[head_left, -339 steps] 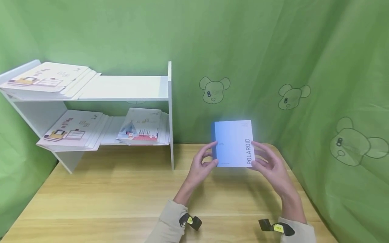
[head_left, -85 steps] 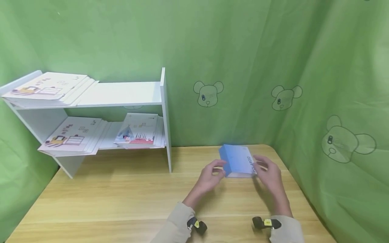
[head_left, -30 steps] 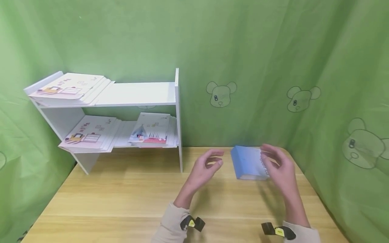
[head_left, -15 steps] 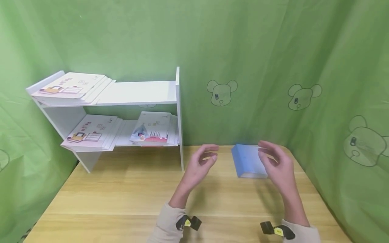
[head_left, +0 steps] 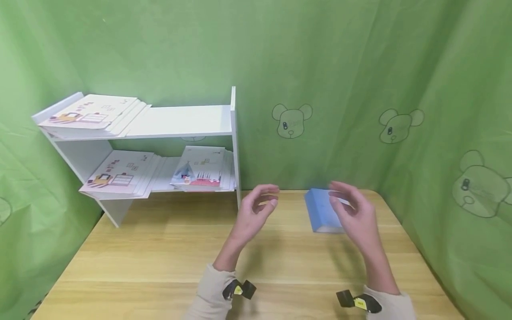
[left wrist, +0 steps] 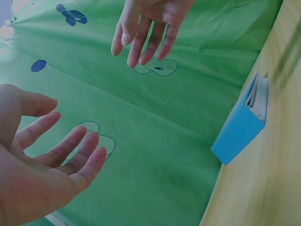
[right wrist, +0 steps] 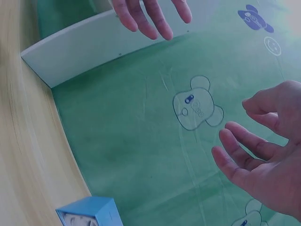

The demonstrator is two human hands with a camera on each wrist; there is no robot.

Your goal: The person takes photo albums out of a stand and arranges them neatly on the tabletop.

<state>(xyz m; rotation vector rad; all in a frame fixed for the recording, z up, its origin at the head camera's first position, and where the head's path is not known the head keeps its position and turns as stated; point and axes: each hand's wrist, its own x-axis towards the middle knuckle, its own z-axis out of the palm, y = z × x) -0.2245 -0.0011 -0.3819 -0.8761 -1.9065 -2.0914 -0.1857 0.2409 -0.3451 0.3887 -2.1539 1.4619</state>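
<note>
A blue box-like case (head_left: 321, 213) lies on the table near the back right; its end shows whitish contents in the left wrist view (left wrist: 240, 125). My right hand (head_left: 356, 215) hovers in front of and above it, hiding its right part in the head view. The fingers are loosely bent and hold nothing. To the left of the case, my left hand (head_left: 254, 213) is raised over the table, also with relaxed, slightly bent fingers and nothing in them. In the right wrist view both hands appear apart from the case (right wrist: 91, 207).
A white two-tier shelf (head_left: 184, 121) stands at the left. Picture-covered books lie in a stack (head_left: 90, 113) on its upper tier and in two stacks, left (head_left: 120, 173) and right (head_left: 202, 169), on the lower one. Green curtain (head_left: 340, 66) surrounds the wooden table (head_left: 160, 266).
Both hands held the case up earlier, then lowered it onto the table and let go. Since then they have come away from it, drifting left over the last half second. The case stays put.
</note>
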